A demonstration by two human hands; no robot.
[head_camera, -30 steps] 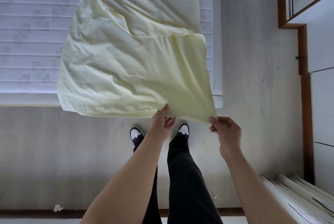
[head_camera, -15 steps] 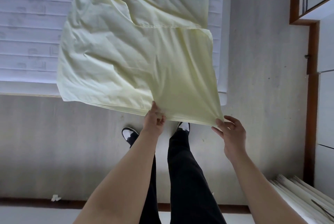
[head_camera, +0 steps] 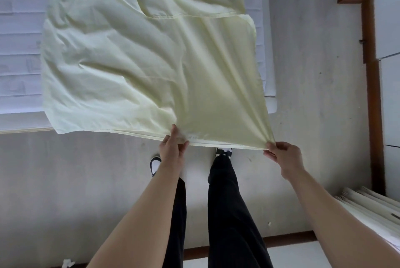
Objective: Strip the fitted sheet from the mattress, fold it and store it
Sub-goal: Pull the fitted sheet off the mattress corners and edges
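Note:
A pale yellow fitted sheet [head_camera: 138, 68] lies loose and wrinkled over the near right corner of the quilted white mattress [head_camera: 19, 55], its near edge hanging past the mattress side. My left hand [head_camera: 173, 148] pinches that near hem at its middle. My right hand [head_camera: 283, 155] grips the hem's right corner, fingers curled round the cloth. The stretch between the hands is pulled taut, with creases fanning from the right corner.
I stand on a grey floor [head_camera: 65, 181], my legs and shoes below the sheet. A wood-framed wall with white panels [head_camera: 372, 94] runs along the right. Stacked pale slats [head_camera: 372, 209] lie at the lower right. A paper scrap [head_camera: 68, 263] sits by the skirting.
Both hands have kept their hold on the hem and drawn it slightly nearer and to the right, stretching the cloth tighter between them. My left hand has slid along the hem.

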